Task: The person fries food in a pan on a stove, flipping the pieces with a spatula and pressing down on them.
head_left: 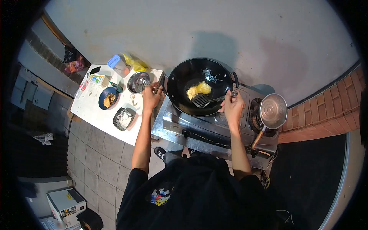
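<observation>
A black wok (180,104) sits on the stove, with a yellow battered piece of food (199,90) frying in it. My right hand (233,107) is closed on the handle of a black slotted spatula (201,100). The spatula's head lies against the lower edge of the food. My left hand (151,96) is closed at the wok's left side handle (165,83), steadying finger contact at the rim. Clear, shiny oil (210,75) shows near the far side of the wok.
Right of the wok, a metal saucepan (273,111) sits on the other burner of the stove (191,132). The white table (88,105) at left bears a metal bowl (138,82), a dark plate of fried food (109,98), a square bowl of white powder (124,119) and a lidded container (118,65).
</observation>
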`<state>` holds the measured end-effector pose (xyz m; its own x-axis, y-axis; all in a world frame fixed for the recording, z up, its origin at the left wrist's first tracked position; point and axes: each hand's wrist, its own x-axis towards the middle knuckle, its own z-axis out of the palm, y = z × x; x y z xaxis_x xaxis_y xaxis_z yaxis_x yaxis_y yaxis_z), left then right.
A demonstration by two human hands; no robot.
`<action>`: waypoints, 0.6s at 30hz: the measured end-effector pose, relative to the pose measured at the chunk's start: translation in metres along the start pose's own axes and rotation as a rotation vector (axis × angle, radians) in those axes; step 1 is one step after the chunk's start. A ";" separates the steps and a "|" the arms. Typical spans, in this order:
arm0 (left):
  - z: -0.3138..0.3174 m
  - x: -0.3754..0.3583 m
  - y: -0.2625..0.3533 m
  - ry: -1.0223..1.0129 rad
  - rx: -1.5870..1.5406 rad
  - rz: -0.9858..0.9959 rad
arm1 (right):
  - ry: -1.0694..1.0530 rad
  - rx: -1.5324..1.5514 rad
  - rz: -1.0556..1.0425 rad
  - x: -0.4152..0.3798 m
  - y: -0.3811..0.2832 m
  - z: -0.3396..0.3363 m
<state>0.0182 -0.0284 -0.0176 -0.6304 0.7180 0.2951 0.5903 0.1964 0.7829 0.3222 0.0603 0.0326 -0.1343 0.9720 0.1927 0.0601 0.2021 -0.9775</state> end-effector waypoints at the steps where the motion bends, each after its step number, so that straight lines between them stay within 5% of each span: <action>1: 0.002 0.001 -0.001 0.012 0.010 0.002 | 0.001 0.036 0.003 0.000 0.002 0.003; 18: 0.009 0.012 -0.008 0.059 0.068 -0.018 | 0.011 -0.114 -0.066 0.000 0.032 0.023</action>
<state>0.0101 -0.0152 -0.0254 -0.6683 0.6739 0.3149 0.6107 0.2553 0.7496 0.3016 0.0643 -0.0009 -0.1311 0.9572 0.2580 0.1640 0.2776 -0.9466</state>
